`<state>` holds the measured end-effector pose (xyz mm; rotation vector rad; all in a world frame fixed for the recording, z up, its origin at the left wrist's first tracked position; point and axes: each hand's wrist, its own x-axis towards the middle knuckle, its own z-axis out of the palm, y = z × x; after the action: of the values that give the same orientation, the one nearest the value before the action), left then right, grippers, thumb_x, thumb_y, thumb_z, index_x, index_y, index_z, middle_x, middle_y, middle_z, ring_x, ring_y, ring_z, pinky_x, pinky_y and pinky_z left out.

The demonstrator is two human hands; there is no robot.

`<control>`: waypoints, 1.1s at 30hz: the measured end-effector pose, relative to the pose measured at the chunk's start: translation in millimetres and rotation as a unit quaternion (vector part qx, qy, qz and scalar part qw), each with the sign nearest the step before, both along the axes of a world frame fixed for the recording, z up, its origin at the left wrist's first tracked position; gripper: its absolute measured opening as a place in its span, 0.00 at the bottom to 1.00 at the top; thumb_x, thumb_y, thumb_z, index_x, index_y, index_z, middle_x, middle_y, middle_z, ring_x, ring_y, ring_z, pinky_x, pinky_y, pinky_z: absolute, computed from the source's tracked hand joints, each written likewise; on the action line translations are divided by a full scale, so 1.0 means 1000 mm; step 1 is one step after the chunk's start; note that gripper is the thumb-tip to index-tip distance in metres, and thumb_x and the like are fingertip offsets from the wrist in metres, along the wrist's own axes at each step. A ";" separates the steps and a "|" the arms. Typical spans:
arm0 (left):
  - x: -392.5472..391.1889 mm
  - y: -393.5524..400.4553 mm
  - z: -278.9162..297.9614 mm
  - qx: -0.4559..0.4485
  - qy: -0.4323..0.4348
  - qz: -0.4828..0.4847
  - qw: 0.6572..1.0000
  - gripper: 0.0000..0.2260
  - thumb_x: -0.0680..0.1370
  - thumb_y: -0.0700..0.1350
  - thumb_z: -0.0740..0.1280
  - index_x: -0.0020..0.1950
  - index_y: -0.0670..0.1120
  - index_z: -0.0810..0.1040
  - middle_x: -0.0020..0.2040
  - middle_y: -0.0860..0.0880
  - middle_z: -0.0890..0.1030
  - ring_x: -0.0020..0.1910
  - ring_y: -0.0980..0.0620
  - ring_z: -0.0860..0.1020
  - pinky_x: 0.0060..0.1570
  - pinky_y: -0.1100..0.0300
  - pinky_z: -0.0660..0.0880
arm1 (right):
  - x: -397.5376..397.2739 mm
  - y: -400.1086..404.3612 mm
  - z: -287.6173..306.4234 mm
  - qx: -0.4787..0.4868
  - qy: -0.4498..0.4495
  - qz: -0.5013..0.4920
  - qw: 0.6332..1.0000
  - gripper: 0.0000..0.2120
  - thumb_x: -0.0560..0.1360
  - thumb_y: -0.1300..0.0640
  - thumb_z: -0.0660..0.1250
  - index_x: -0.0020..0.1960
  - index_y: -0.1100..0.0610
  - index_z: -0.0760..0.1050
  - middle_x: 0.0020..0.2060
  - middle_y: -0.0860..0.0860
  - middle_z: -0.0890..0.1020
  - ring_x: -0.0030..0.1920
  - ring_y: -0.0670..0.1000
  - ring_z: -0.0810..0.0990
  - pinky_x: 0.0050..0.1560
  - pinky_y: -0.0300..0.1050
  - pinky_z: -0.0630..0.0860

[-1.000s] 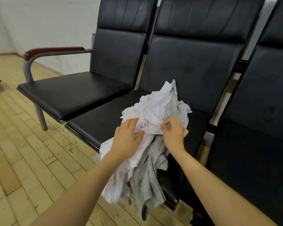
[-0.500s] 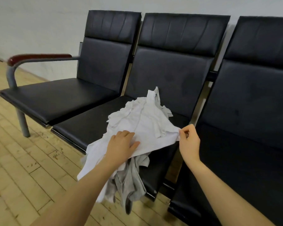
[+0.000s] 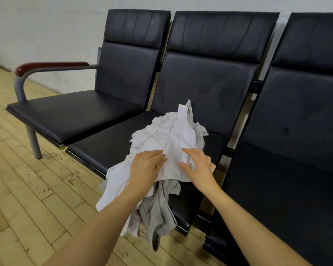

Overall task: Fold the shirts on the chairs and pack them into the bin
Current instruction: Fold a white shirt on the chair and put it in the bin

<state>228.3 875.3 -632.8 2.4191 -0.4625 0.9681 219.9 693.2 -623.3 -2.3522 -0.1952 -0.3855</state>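
A row of three black padded chairs stands against a pale wall on a light wooden floor (image 3: 37, 198), and the crumpled shirts lie heaped on the seat of the middle chair (image 3: 108, 148). On top is a white shirt (image 3: 173, 137), bunched and creased, with one narrow piece standing up against the chair's backrest; its lower part spills over the front edge of the seat and hangs toward the floor. Beneath it is a grey shirt (image 3: 158, 214), showing at the right rim of the heap and drooping off the seat front below the white cloth. The left hand (image 3: 146, 167) rests palm down on the white shirt near the seat's front edge, its fingers (image 3: 159, 157) straight and close together, pressing the fabric flat without gripping it. The right hand (image 3: 198, 167) lies just beside it on the same shirt, fingers spread apart and only lightly bent, fingertips on the cloth; no fold of cloth is visibly pinched. A strip of white fabric shows between the two hands. The left chair (image 3: 75, 114) has a bare seat and a grey metal armrest (image 3: 52, 67) topped with dark red wood. The right chair (image 3: 296, 169) shows a bare seat as well.
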 end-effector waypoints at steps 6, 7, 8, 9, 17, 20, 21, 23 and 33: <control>0.007 0.001 0.017 -0.034 -0.017 -0.007 0.999 0.14 0.74 0.49 0.61 0.43 0.45 0.85 0.49 0.47 0.85 0.43 0.50 0.83 0.48 0.64 0.71 | 0.024 0.025 0.011 0.001 0.048 0.003 0.999 0.04 0.75 0.48 0.68 0.50 0.41 0.77 0.62 0.38 0.70 0.66 0.43 0.60 0.62 0.41 0.48; 0.007 0.003 0.019 -0.039 -0.015 -0.002 0.999 0.14 0.75 0.49 0.61 0.44 0.46 0.85 0.49 0.48 0.85 0.44 0.50 0.83 0.48 0.64 0.71 | 0.026 0.027 0.010 0.015 0.042 0.001 0.999 0.02 0.75 0.50 0.68 0.46 0.43 0.76 0.59 0.38 0.72 0.65 0.44 0.62 0.61 0.41 0.49; 0.006 0.005 0.020 -0.056 -0.001 -0.003 0.998 0.13 0.75 0.49 0.62 0.45 0.46 0.85 0.49 0.48 0.85 0.45 0.50 0.83 0.49 0.63 0.71 | 0.026 0.027 0.010 0.036 0.032 0.003 0.999 0.03 0.75 0.52 0.68 0.44 0.44 0.76 0.55 0.38 0.74 0.64 0.44 0.64 0.59 0.40 0.51; 0.004 0.006 0.023 -0.093 0.027 -0.007 0.995 0.12 0.77 0.48 0.63 0.47 0.46 0.85 0.48 0.49 0.85 0.46 0.50 0.83 0.50 0.63 0.72 | 0.025 0.026 0.010 0.063 0.020 0.005 0.998 0.05 0.76 0.53 0.67 0.42 0.45 0.75 0.50 0.37 0.76 0.62 0.44 0.66 0.57 0.39 0.53; 0.001 -0.025 0.065 -0.196 0.061 -0.021 0.978 0.09 0.80 0.46 0.64 0.52 0.47 0.83 0.47 0.50 0.83 0.47 0.54 0.77 0.46 0.63 0.70 | 0.012 -0.007 0.066 0.202 -0.113 0.040 0.972 0.08 0.75 0.60 0.69 0.41 0.49 0.79 0.40 0.45 0.82 0.46 0.44 0.79 0.54 0.45 0.75; 0.004 -0.039 0.094 -0.175 0.030 -0.041 0.983 0.09 0.80 0.47 0.63 0.53 0.49 0.83 0.40 0.54 0.78 0.45 0.51 0.76 0.44 0.56 0.72 | 0.002 -0.018 0.094 0.218 -0.144 0.034 0.965 0.07 0.77 0.61 0.66 0.43 0.51 0.79 0.41 0.46 0.82 0.44 0.42 0.79 0.48 0.35 0.75; 0.005 -0.043 0.103 -0.161 0.015 -0.042 0.986 0.10 0.80 0.49 0.63 0.53 0.50 0.82 0.38 0.55 0.74 0.43 0.51 0.75 0.41 0.56 0.71 | 0.000 -0.022 0.102 0.223 -0.155 0.033 0.962 0.07 0.77 0.61 0.66 0.43 0.52 0.79 0.41 0.45 0.82 0.44 0.41 0.79 0.46 0.32 0.74; 0.006 -0.050 0.121 -0.123 -0.028 -0.044 0.991 0.14 0.79 0.55 0.60 0.51 0.51 0.83 0.35 0.53 0.72 0.37 0.52 0.74 0.35 0.56 0.70 | -0.007 -0.031 0.117 0.232 -0.176 0.026 0.956 0.06 0.77 0.62 0.65 0.45 0.55 0.79 0.41 0.46 0.82 0.43 0.40 0.79 0.44 0.30 0.73; -0.018 -0.121 0.179 -0.076 -0.222 -0.145 0.961 0.13 0.76 0.52 0.63 0.44 0.49 0.85 0.30 0.49 0.72 0.24 0.49 0.72 0.22 0.59 0.69 | -0.072 -0.104 0.171 0.203 -0.247 -0.049 0.946 0.07 0.78 0.60 0.65 0.45 0.50 0.78 0.42 0.45 0.82 0.45 0.40 0.79 0.45 0.29 0.74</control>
<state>210.0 754.7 -454.1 1.9210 -0.8388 1.3555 147.5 588.8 -452.4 -1.8289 -0.2090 -0.9687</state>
